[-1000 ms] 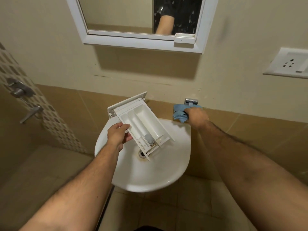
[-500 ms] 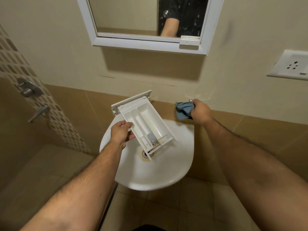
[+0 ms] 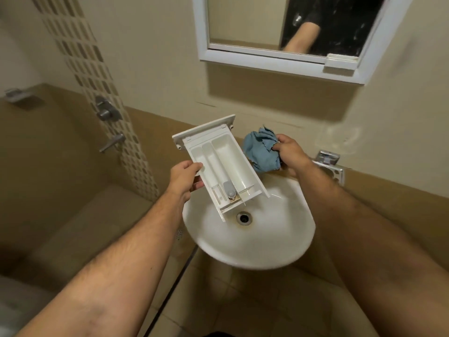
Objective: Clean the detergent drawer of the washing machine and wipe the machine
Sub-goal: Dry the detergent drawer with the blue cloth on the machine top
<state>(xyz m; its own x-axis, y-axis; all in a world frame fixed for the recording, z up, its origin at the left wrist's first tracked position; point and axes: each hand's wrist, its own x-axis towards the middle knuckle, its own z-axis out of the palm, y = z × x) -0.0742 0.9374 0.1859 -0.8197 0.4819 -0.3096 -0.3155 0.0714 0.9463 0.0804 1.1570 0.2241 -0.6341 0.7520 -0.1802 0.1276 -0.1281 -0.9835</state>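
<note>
The white detergent drawer is held tilted over the white sink, its front panel up and away from me and its inner end low above the drain. It has three compartments and a grey siphon cap at the low end. My left hand grips its left side wall. My right hand holds a crumpled blue cloth just right of the drawer, close to its right wall. The washing machine is out of view.
A chrome soap holder sits on the wall right of the sink. A white-framed mirror hangs above. Shower valves are on the left wall. Brown tiled floor lies below the sink.
My right hand has pulled the blue cloth off the wall fitting and brought it left, next to the drawer. The view has swung right and down; the drawer stays in my left hand.
</note>
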